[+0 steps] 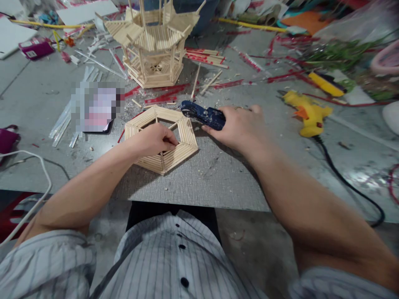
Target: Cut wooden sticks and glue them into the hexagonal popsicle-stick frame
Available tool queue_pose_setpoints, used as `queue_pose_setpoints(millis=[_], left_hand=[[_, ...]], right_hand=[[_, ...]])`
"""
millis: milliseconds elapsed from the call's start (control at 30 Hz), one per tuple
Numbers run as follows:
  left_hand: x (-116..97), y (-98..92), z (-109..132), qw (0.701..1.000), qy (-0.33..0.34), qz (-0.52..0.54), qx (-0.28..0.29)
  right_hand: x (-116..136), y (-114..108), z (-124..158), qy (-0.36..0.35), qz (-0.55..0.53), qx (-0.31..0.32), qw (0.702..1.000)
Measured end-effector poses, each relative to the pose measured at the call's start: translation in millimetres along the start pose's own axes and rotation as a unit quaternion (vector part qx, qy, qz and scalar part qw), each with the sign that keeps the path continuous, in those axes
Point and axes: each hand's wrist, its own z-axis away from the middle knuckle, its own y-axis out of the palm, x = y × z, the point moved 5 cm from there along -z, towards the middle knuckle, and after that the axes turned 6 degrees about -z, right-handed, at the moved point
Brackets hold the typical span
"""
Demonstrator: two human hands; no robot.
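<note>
A flat hexagonal frame of thin wooden sticks [183,154] lies on the table in front of me, with thin spokes across its open middle. My left hand [158,139] is over that opening, fingers pinched together at the inner edge on the right. What sits between those fingertips, if anything, is too small to tell. Just right of the frame, my right hand [241,124] is wrapped round a dark blue hand tool [204,114] speckled with white. The tool's rounded end points left, close to the frame's upper right corner; its exact kind is unclear.
Behind the frame stands a wooden-stick pavilion model [156,54]. Loose sticks [207,58] and red strips lie beside it. A yellow glue gun [307,112] with a black cord is at right. Clear glue sticks [64,116] and a phone [99,108] lie at left.
</note>
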Motion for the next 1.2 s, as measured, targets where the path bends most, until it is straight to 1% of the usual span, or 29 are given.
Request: queue_pose_setpoints(millis=[233,567,700,867,1200], left_hand=[[0.5,0.0,-0.5,1.000,-0.020,-0.012,0.000],[-0.5,0.1,-0.4,1.000,-0.016,-0.017,-0.003],[0.4,-0.4,0.3,0.999,-0.019,-0.029,0.004],[1.3,0.4,1.0,0.998,-0.017,-0.045,0.030],[2.2,-0.1,0.3,0.999,-0.013,-0.043,0.021]], right_hand=[[-1.4,2.8,-0.8,0.006,0.002,0.008,1.000],[2.6,-1.9,1.1,0.014,-0.005,0.026,1.000],[0.4,1.2,0.0,0.009,-0.012,0.020,1.000],[-0.7,3.1,-0.8,-0.001,-0.022,0.002,1.000],[0.5,1.6,-0.1,-0.015,-0.022,-0.011,1.000]])
